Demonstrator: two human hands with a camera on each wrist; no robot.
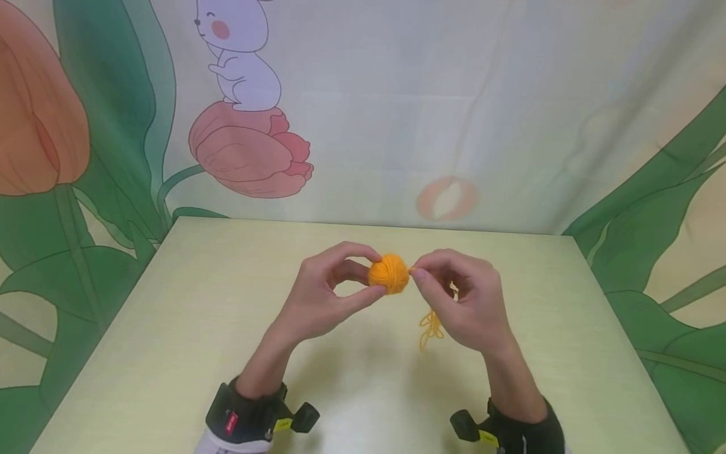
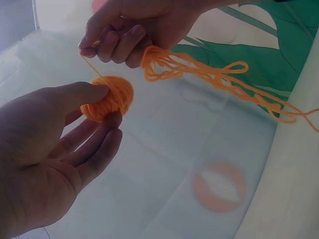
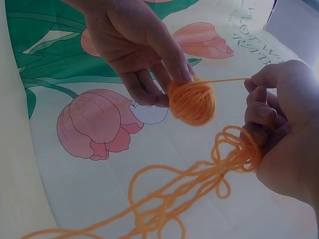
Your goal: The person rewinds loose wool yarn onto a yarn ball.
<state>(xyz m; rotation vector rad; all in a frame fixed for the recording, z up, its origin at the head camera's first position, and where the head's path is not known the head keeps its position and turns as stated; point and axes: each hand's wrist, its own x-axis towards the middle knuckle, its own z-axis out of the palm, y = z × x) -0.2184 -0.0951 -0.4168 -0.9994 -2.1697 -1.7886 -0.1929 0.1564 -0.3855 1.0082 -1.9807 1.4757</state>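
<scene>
Between thumb and fingertips my left hand [image 1: 326,293] holds a small ball of orange yarn [image 1: 390,275] above the table. My right hand [image 1: 462,296] pinches the strand that runs from the ball, just to its right. In the right wrist view that strand [image 3: 227,80] stretches straight from the ball to thumb and forefinger. A loose looped bundle of the same yarn [image 2: 209,74] hangs from the curled lower fingers of the right hand. Its tail trails down, with the end out of view in the right wrist view.
A pale yellow table [image 1: 187,315] lies under both hands. Behind it hangs a cloth [image 1: 368,126] printed with tulips and a white animal. Each wrist wears a black band [image 1: 246,410] with a small camera.
</scene>
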